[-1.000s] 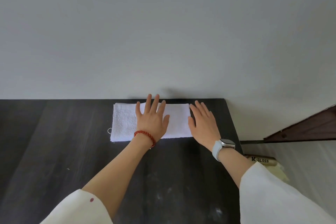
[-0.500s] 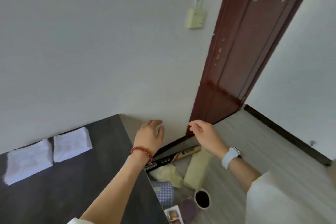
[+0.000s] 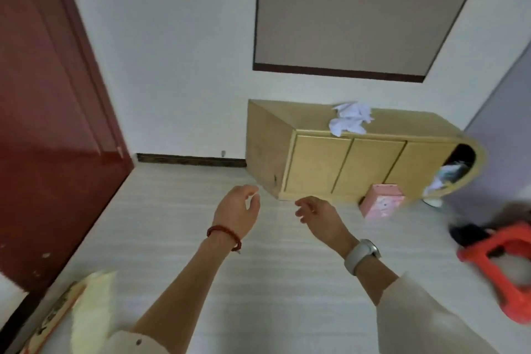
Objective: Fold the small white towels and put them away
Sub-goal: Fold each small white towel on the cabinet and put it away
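In the head view, the left hand (image 3: 237, 211) and right hand (image 3: 319, 214) are held loosely curled and empty at frame centre. A crumpled heap of white towels (image 3: 349, 119) is seen upper right, on the wooden cabinet (image 3: 316, 164). Overhanging the front edge, the heap could be dragged onto the floor (image 3: 201, 195) by a careless grab.

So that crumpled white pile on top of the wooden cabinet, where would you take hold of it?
Probably from above and the front. The white towels lie in a loose, crumpled heap near the front edge of the cabinet top, one corner drooping over it. Pinching the raised folds on top, or that hanging corner, looks easiest. Both the left hand and right hand are free.
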The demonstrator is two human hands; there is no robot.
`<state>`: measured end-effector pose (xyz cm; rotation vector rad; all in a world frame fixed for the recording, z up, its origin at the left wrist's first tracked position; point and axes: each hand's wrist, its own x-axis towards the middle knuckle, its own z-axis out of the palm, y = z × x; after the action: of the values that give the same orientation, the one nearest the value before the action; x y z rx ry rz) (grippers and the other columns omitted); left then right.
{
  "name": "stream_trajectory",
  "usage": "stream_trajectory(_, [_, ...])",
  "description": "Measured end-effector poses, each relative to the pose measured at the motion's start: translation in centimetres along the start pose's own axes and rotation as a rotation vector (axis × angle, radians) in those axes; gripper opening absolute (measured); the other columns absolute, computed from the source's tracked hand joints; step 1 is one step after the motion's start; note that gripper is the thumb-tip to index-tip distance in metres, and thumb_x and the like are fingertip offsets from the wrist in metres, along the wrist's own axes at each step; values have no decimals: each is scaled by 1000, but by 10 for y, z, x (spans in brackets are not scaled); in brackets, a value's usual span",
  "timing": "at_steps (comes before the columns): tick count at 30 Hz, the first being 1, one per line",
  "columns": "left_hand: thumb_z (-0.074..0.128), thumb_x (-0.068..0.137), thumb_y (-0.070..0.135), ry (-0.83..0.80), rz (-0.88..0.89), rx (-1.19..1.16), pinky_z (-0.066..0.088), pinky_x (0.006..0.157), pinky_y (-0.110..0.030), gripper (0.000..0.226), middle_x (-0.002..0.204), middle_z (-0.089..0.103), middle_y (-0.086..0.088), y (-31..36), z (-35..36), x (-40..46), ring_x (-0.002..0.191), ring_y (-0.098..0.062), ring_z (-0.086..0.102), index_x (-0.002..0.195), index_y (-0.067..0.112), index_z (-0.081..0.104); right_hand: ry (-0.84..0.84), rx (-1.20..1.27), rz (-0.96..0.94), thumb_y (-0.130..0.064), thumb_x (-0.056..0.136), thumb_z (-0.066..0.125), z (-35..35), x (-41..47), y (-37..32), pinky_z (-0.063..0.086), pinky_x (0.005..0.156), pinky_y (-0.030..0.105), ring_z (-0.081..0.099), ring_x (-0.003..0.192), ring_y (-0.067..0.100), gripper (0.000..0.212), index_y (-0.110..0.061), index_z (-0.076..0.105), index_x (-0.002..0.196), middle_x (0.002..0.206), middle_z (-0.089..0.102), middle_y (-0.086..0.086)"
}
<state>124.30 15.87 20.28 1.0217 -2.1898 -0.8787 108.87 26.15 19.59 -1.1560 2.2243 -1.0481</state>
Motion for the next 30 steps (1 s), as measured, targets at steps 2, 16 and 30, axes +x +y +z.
stream_trajectory(2, [49, 92, 18, -108, 85, -12, 40, 87, -21, 24, 114, 61, -5, 36, 56, 32, 106, -18, 56, 112, 11, 61, 97, -2, 83, -11, 95, 42, -51, 9, 41, 50, 77, 29, 61, 80, 20, 24, -8, 63, 105, 82, 62, -1])
stream_trajectory(16, [47, 92, 20, -386, 394, -3, 44, 87, -28, 26, 111, 61, -6, 202, 356, 320, 106, -19, 56, 112, 12, 61, 397, -39, 331, -8, 94, 39, -301, 226, 226, 43, 76, 22, 57, 80, 14, 26, -6, 62, 107, 88, 63, 3])
stream_trajectory(30, [46, 93, 22, -475, 259, 57, 38, 87, -19, 27, 111, 61, 0, 253, 607, 578, 102, -14, 55, 116, 16, 59, 350, 0, 371, -8, 93, 42, -459, 503, 415, 46, 69, 23, 59, 76, 17, 24, -7, 64, 104, 80, 63, -1])
